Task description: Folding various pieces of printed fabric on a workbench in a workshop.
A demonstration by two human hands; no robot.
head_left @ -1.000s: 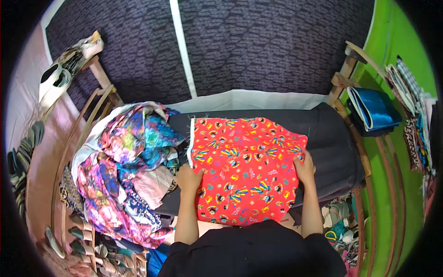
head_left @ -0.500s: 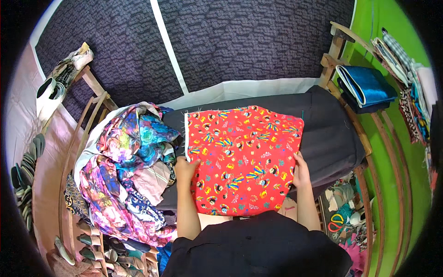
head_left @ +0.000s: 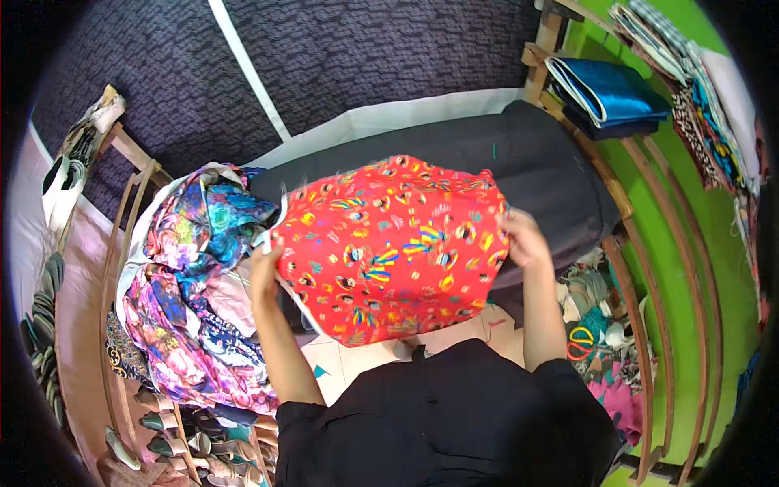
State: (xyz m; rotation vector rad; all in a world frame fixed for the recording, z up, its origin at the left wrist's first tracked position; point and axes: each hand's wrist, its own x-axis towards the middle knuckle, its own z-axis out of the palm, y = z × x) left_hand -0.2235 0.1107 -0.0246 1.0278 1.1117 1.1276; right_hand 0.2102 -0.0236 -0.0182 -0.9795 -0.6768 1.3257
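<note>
Pale floor point(head_left: 329, 361): shows between the body and the near edge of the cloth; toward the body there is free room for the hem to hang.
Left hand point(head_left: 266, 272): fingers are bent closed on the cloth's left side, near its white border.
Right hand point(head_left: 526, 238): thumb and fingers pinch the right side; the exact grip is a little blurred.
Red printed cloth point(head_left: 389, 252): it is stretched between the two hands, its middle bulging, its far part above the black surface. I judge it light, soft and not fragile, but it will sag and wrinkle without support.
Where to hold: both side edges seem good, with the hands kept level; the far left edge has loose threads, which may fray if pulled.
Flower-print heap point(head_left: 174, 308): just beside the left hand, on its outer side, so room there is small and fabric could catch.
Black padded surface point(head_left: 560, 174): beyond the hands, with more bare space past the right hand.
Wooden rail point(head_left: 610, 213): farther right of the right hand, it limits wide movement.
Blue folded cloth point(head_left: 625, 88): beyond the right hand, well apart.
</note>
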